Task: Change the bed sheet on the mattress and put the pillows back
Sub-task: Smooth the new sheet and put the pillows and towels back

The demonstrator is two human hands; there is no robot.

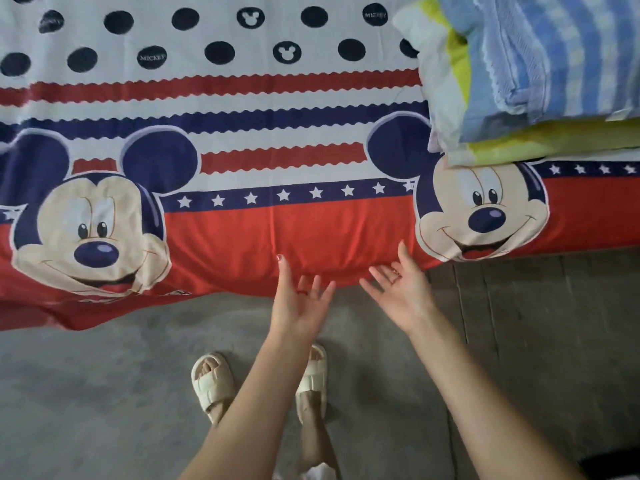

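Both forearms reach fwd; left hand (298,299) & right hand (398,289) w/ fingers spread, holding nothing, tips by red hem of cartoon-mouse bed sheet (225,230) covering mattress. Stacked pillows (540,64) at top right. Cream slippers (211,386) on grey floor (104,393).

The bed sheet (225,140) is matt printed cloth, smooth with faint creases near its hanging edge. The pillows (540,64) wear soft woven cloth covers, one with a scalloped trim. The floor (104,393) looks like rough, dull concrete. The slippers (211,382) seem soft matt foam.
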